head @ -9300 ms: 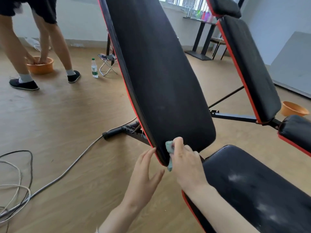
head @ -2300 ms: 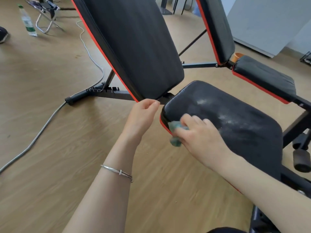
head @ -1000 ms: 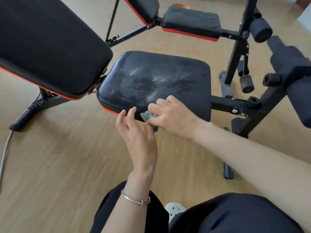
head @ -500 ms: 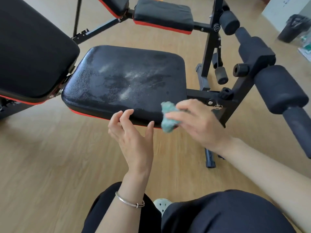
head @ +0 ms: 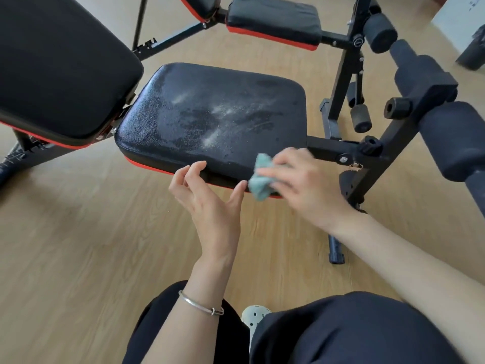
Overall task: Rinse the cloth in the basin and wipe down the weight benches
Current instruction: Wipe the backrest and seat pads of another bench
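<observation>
The near weight bench has a black seat pad (head: 215,116) with red trim, streaked with wet smears and pale dust. Its black backrest (head: 57,67) slopes up at the left. My right hand (head: 304,185) pinches a crumpled teal cloth (head: 261,178) against the seat's front right edge. My left hand (head: 210,203) hovers just in front of the seat's front edge, fingers loosely spread and holding nothing; a silver bracelet sits on its wrist. No basin shows in the head view.
A second bench's seat pad (head: 273,19) stands behind. Black foam leg rollers (head: 446,127) and the steel frame (head: 338,148) stand at the right. Wooden floor (head: 78,245) spreads to the left and front. My knees in dark trousers fill the bottom edge.
Over the last second my right hand has slid the cloth rightward along the seat's front edge. My left hand stayed in front of the seat, holding nothing. Earlier I wiped the backrest's lower edge.
</observation>
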